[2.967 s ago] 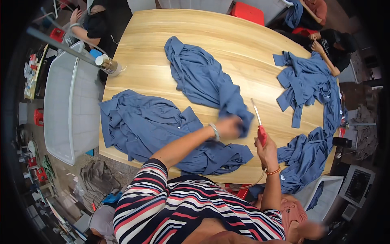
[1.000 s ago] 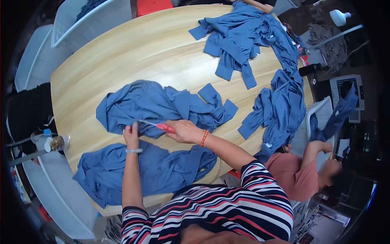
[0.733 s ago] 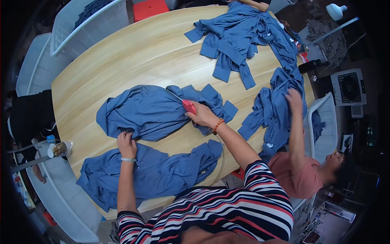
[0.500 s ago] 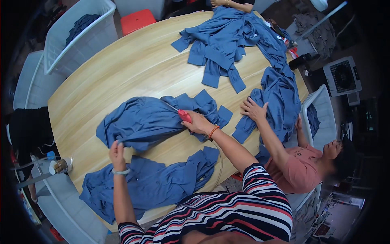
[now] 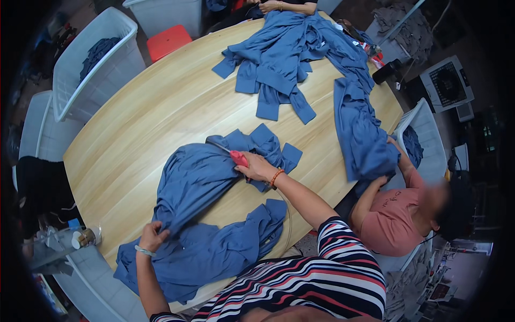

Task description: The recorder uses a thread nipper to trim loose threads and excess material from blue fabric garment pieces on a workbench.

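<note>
On the wooden table [image 5: 134, 115] a blue knit garment [image 5: 190, 166] lies rumpled, its near left end drawn toward me. My left hand [image 5: 152, 236] is closed in a pinch on that end. In my closed right hand [image 5: 257, 168] is a red-handled tool [image 5: 239, 158] with a thin metal rod, which reaches onto the garment's upper edge. A thin hose [image 5: 290, 217] runs down from below my right wrist. A second blue garment [image 5: 214, 252] lies at the near edge, partly beneath the first and my left hand.
A co-worker [image 5: 391, 220] at the right handles another blue garment [image 5: 362, 129]. More blue garments [image 5: 273, 59] lie at the far side, before another person's hands [image 5: 272, 6]. White bins [image 5: 102, 70] and a red stool [image 5: 168, 42] stand beyond the table; another bin [image 5: 429, 121] stands right.
My left hand has moved down toward me, pulling the garment's left end over the second garment. My right hand stays on its upper part. The co-worker has drawn their garment toward the right edge.
</note>
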